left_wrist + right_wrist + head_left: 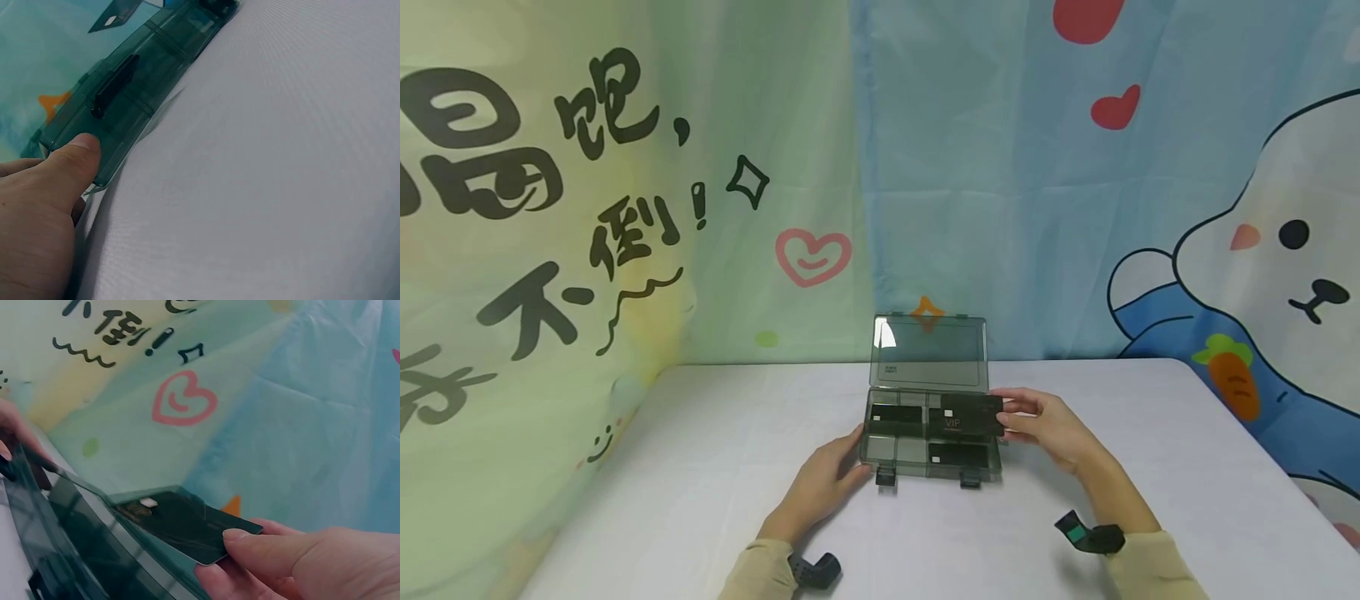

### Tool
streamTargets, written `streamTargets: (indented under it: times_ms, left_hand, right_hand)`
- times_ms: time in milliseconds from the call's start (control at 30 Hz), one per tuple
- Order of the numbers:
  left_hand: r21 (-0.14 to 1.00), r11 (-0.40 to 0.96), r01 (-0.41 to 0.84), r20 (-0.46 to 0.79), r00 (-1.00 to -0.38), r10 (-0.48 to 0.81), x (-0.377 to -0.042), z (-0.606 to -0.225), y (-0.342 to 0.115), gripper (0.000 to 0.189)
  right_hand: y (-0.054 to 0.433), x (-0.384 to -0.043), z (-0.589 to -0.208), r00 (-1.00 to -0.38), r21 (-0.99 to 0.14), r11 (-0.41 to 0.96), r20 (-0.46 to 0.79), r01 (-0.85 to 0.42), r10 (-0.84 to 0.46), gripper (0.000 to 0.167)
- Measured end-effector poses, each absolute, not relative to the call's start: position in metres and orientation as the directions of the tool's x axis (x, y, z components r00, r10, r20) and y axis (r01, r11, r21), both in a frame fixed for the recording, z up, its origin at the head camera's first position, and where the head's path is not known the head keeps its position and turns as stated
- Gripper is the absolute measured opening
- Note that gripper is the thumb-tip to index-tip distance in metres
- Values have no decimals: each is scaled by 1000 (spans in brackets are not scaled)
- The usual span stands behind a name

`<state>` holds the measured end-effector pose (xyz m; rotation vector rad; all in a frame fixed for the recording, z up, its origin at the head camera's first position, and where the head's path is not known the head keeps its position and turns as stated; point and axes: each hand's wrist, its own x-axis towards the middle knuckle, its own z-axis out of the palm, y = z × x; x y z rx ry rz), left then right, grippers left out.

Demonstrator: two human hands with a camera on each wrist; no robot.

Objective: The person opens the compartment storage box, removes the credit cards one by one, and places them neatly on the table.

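Observation:
A translucent grey-green plastic compartment box (912, 472) lies on the table with its hinged lid (929, 350) raised at the back. My right hand (1052, 429) pinches the right end of a black card (973, 415) marked "VIP" between thumb and fingers. That card (181, 525) is tilted over the box's right side in the right wrist view. My left hand (820, 479) holds the box's front left corner, its thumb (81, 153) on the front wall. Inside the box lie another black card (895, 419) at left and one more black card (958, 455) at front right.
Two dark latches hang from the box's front edge, a left latch (886, 476) and a right latch (970, 479). A white cloth covers the table (760, 417). Behind it hangs a printed curtain (985, 167), close to the raised lid.

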<state>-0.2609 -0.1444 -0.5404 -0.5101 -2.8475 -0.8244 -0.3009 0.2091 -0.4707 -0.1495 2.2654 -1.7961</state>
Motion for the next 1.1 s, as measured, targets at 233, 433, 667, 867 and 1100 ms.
streamTargets:
  times_ms: [233,433,667,867,1100]
  left_hand:
    - [488,794,363,223,-931,288,-261,-542,-143,71]
    - [496,789,363,220,-931,290,-261,-542,-143,70]
    - [506,782,363,222,-931,289,-262,-543,-144,70]
    - [510,774,375,235,-927,293,-262,-542,-145,68]
    - [524,774,355,218,-935,281,-262,-543,-146,67]
  right_hand:
    - [229,-303,-475,-966,-971,238,-85,25,-246,62]
    - [246,-306,-485,-969,-973,232,-45,-13,-244,62]
    - [269,-310,-498,-975,-974,226,-42,-9,-220,60]
    - [291,-310,-504,-977,-977,208,-78,35,-197,55]
    - [313,-307,-507,-980,-970,210,-149,119,-135,52]
